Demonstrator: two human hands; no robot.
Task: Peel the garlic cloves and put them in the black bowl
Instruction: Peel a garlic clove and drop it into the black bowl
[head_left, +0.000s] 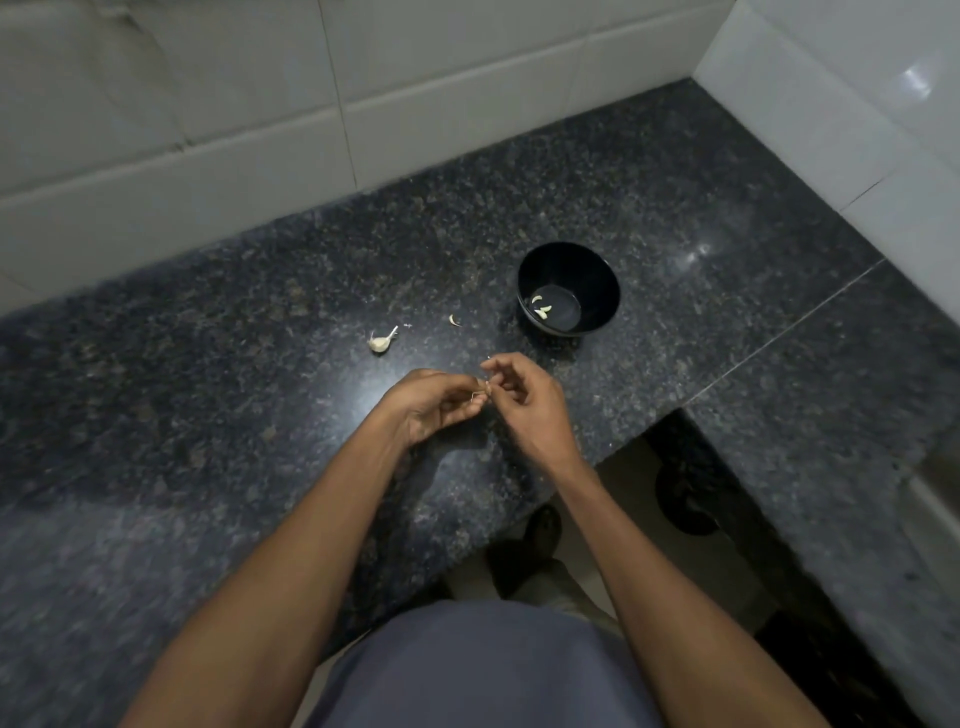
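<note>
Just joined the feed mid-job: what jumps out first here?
Both hands meet at the centre over the dark granite counter, the left hand and right hand pinching a small garlic clove. Beyond them to the right stands the black bowl holding peeled cloves; a garlic remnant lies to the left.

Two bare forearms reach forward toward twelve o'clock, meeting at centre; the left hand (434, 402) and right hand (524, 400) curl their fingers (498, 364) together, fingertips touching, pinching something small between them.
</note>
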